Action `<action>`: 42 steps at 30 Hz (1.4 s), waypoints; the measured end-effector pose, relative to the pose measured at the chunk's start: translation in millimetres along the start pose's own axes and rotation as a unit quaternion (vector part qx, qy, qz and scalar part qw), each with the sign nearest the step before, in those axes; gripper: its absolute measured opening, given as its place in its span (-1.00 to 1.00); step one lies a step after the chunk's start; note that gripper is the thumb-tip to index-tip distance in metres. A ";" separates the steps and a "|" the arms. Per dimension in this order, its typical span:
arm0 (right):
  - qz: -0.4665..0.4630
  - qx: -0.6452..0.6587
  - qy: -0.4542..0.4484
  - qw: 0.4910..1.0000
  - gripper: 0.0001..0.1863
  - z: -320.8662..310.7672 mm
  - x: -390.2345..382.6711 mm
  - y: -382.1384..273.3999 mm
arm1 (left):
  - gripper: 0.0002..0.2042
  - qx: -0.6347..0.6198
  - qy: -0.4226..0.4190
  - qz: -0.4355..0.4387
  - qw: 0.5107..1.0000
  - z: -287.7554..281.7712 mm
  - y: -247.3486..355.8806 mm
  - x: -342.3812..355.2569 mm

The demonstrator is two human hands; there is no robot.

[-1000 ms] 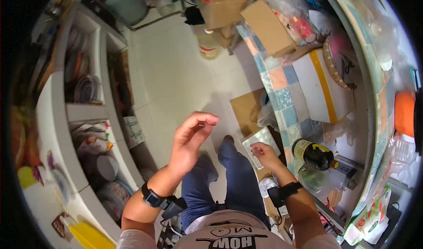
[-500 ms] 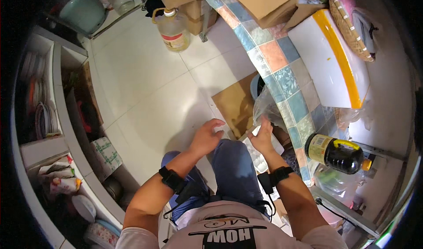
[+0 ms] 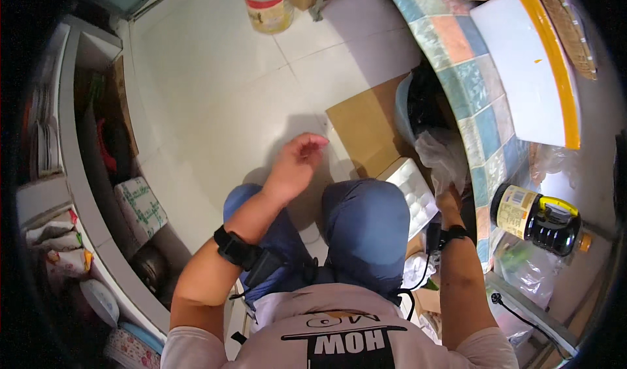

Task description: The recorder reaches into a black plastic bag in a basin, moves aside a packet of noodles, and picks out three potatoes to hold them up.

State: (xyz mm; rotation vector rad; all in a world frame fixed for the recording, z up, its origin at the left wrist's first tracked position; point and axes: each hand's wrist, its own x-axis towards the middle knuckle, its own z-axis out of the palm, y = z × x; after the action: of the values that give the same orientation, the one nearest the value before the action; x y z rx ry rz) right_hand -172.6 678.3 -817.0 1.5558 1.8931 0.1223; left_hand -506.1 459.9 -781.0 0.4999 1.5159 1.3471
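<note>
Out over the pale floor, my left hand [image 3: 300, 160] hangs in the air with loosely curved fingers and nothing in it. My right hand [image 3: 449, 200] reaches down at the right, at a translucent plastic bag [image 3: 436, 153] under the checked-covered edge [image 3: 460, 81]; its fingers are mostly hidden there. Beside it lie a white dimpled tray [image 3: 408, 189] and a sheet of brown cardboard [image 3: 362, 124]. Behind the bag is a light-blue tub [image 3: 405, 101] with dark contents. My bent knees [image 3: 362, 219] are low, next to the tray.
A clear jug of yellowish liquid [image 3: 266, 13] stands at the back. At right are a white foam box [image 3: 522, 68], a woven basket [image 3: 575, 29] and a dark bottle with yellow handle [image 3: 535, 219]. Shelves with plates [image 3: 42, 140] and packets [image 3: 62, 251] line the left.
I have squatted lower. My right hand has moved down and to the right to the plastic bag, and my left hand has moved forward over the floor.
</note>
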 end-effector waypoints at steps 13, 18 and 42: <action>-0.311 0.293 0.314 0.848 -0.57 -52.2 20.3 -83.7 | -0.83 0.008 0.028 0.006 1.000 -19.5 7.4 -13.1; -0.231 0.438 0.187 0.848 -0.38 -79.0 81.1 -122.6 | -0.82 -0.003 0.068 -0.006 0.998 -33.0 3.1 -30.0; -0.081 0.614 0.206 0.758 -0.70 -27.3 50.8 -92.5 | -0.84 -0.041 0.083 -0.062 0.994 -25.0 -11.0 2.9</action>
State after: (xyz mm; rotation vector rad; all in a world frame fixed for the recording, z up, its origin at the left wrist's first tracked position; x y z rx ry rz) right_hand -267.8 706.9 -861.6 2.2384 2.6410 -1.1908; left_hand -525.5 446.8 -795.3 0.2428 1.5910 1.3736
